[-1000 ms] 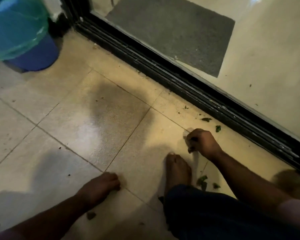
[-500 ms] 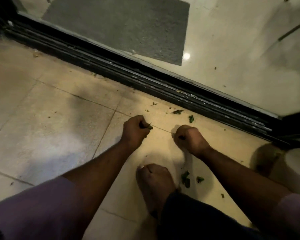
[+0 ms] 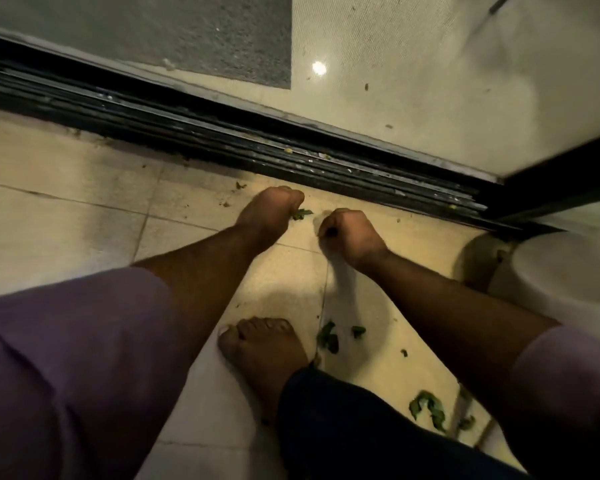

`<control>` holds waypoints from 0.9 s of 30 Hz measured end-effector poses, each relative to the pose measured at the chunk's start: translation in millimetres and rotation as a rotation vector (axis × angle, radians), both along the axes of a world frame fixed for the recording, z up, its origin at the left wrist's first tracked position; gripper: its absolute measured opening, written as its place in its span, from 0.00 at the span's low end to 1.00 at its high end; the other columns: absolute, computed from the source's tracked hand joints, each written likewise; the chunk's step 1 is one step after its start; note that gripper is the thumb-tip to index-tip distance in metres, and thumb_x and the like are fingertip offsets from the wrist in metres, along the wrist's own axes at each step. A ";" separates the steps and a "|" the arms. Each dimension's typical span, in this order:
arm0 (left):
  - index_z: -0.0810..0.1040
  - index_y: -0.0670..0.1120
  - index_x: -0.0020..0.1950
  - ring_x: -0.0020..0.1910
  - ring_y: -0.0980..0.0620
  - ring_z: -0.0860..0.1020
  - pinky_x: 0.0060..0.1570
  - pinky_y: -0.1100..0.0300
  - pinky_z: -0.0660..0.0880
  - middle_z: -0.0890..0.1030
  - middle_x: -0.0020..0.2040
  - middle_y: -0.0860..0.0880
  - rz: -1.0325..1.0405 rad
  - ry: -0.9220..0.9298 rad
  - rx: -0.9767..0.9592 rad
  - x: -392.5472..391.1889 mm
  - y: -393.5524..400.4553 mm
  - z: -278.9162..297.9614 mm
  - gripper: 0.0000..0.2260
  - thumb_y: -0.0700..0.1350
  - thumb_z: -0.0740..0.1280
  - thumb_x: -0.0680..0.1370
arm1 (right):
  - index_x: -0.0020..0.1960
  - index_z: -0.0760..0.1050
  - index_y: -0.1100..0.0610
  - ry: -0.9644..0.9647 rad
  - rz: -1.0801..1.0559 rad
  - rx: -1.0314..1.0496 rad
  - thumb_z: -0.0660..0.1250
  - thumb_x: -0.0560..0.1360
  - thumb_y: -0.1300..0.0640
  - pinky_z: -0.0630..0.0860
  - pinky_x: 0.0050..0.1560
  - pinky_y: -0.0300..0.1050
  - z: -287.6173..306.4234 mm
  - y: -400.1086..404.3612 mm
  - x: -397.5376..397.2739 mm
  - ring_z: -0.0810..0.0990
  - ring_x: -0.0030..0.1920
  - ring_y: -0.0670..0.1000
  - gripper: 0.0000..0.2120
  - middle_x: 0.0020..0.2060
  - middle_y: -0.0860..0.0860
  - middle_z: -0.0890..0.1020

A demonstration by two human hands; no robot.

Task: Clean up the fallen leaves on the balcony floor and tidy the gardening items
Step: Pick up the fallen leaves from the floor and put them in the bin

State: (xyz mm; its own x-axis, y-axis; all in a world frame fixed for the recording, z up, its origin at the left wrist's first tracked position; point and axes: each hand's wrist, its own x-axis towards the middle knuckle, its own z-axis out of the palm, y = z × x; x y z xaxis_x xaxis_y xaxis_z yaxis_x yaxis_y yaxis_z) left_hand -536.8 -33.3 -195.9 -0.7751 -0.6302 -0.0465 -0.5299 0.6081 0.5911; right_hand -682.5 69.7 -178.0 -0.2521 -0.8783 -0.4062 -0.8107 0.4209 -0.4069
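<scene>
Left hand (image 3: 269, 211) fingers curled, pinching leaf (image 3: 301, 214) at 12 o'clock by door track (image 3: 222, 140); right hand (image 3: 347, 233) fisted, contents indiscernible; risk: loose scraps (image 3: 328, 337) at 5 o'clock missed, or crumbs pushed into track.

The left hand (image 3: 269, 211) pinched a green leaf (image 3: 301, 214) on the tiles (image 3: 66, 216) near the door track (image 3: 222, 140). The right hand (image 3: 349, 233) was curled just beside it; its contents were hidden. More leaves (image 3: 328, 337) lay by a bare foot (image 3: 265, 351).
</scene>
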 end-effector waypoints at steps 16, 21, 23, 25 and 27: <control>0.80 0.41 0.44 0.32 0.54 0.73 0.29 0.65 0.68 0.77 0.36 0.46 0.932 0.786 1.528 81.1 77.5 31.2 0.13 0.31 0.56 0.77 | 0.59 0.77 0.53 0.046 0.637 0.139 0.63 0.76 0.56 0.72 0.55 0.49 11.6 132.0 52.3 0.71 0.58 0.57 0.12 0.58 0.56 0.74; 0.69 0.44 0.28 0.27 0.51 0.66 0.26 0.63 0.59 0.69 0.28 0.47 1.167 0.932 1.577 117.1 82.1 40.1 0.15 0.42 0.54 0.75 | 0.49 0.83 0.58 -0.056 0.638 0.145 0.68 0.73 0.60 0.73 0.50 0.38 20.3 106.6 44.4 0.78 0.50 0.52 0.07 0.50 0.54 0.80; 0.66 0.47 0.25 0.25 0.52 0.65 0.25 0.64 0.57 0.66 0.26 0.49 1.150 0.895 1.554 134.3 79.4 41.0 0.18 0.48 0.59 0.76 | 0.47 0.83 0.59 -0.136 0.442 0.093 0.70 0.72 0.64 0.71 0.48 0.29 24.0 83.9 46.0 0.78 0.47 0.48 0.06 0.48 0.53 0.81; 0.66 0.48 0.28 0.23 0.54 0.62 0.24 0.64 0.55 0.63 0.25 0.50 1.161 0.789 1.475 155.0 77.7 42.6 0.18 0.50 0.65 0.76 | 0.45 0.83 0.59 -0.209 0.260 0.028 0.72 0.69 0.68 0.74 0.45 0.34 27.0 52.2 59.2 0.78 0.44 0.47 0.07 0.44 0.51 0.81; 0.67 0.48 0.32 0.23 0.54 0.60 0.24 0.64 0.55 0.63 0.26 0.50 1.144 0.642 1.290 181.5 81.0 43.8 0.16 0.48 0.69 0.76 | 0.43 0.83 0.57 -0.263 0.220 0.002 0.73 0.67 0.68 0.75 0.42 0.38 32.0 17.8 86.1 0.79 0.40 0.46 0.09 0.41 0.50 0.81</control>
